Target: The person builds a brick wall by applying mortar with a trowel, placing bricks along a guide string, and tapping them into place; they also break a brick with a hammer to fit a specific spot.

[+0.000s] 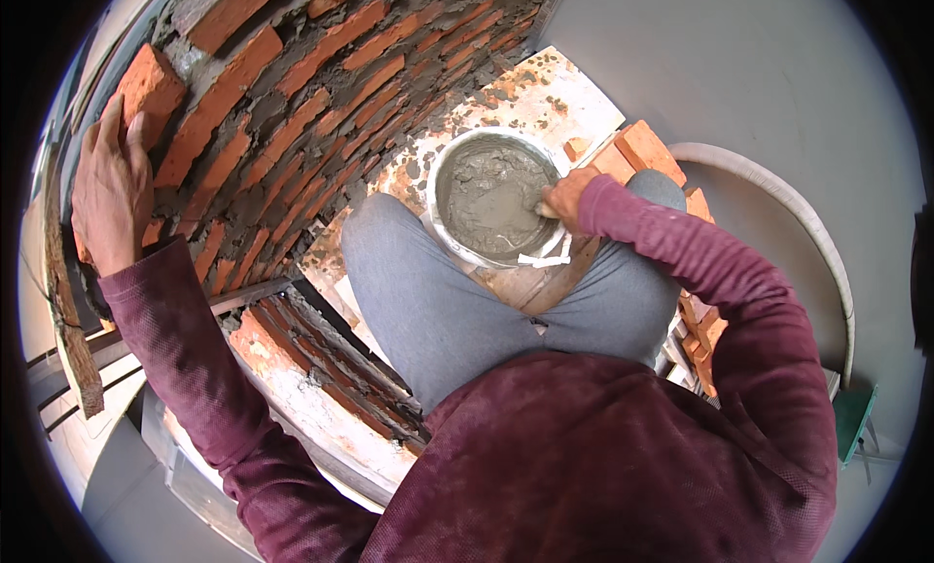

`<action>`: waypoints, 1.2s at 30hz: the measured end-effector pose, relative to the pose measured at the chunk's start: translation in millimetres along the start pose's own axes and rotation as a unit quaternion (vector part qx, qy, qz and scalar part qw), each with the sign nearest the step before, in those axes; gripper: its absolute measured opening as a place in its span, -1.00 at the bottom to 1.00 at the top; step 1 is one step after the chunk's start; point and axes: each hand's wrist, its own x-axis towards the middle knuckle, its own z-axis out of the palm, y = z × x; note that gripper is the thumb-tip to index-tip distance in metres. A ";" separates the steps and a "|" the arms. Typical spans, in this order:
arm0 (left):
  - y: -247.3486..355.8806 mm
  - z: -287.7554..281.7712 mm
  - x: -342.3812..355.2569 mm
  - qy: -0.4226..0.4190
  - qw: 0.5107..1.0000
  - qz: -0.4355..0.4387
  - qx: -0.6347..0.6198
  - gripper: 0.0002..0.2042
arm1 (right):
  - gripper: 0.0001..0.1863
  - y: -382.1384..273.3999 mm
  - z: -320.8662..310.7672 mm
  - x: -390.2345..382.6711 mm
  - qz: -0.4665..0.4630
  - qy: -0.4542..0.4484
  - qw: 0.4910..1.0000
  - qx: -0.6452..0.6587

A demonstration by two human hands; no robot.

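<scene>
So the bucket [437,164] of wet grey mortar [491,193] is sitting between the knees, well back from the far corner of the splattered board [530,86]. Right hand [567,201] is over the bucket's right rim, fingers curled in and the tips down at the mortar. Can't tell if there's anything in that fist. Left hand [115,188] is up on top of the brick wall [263,125], fingers part bent and a bit spread, tips touching an orange brick [153,91]. Can't tell if it's actually gripping that or just resting there. More loose bricks [647,149] are piled by the board's right corner, next to the right knee.
</scene>
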 end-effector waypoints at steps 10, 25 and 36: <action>51.7 -21.0 6.1 -0.001 0.995 -0.088 -0.040 -0.59 | -0.55 -21.2 81.8 50.9 0.060 0.263 0.929 -0.252; 73.9 -23.5 -73.0 0.177 0.971 0.014 -0.161 -0.53 | -0.65 6.9 9.5 5.7 0.014 0.114 0.993 0.032; 68.8 -45.0 -570.3 -0.307 0.798 -0.519 -0.007 -0.28 | -0.59 1.9 31.4 25.0 -0.004 0.054 0.990 0.133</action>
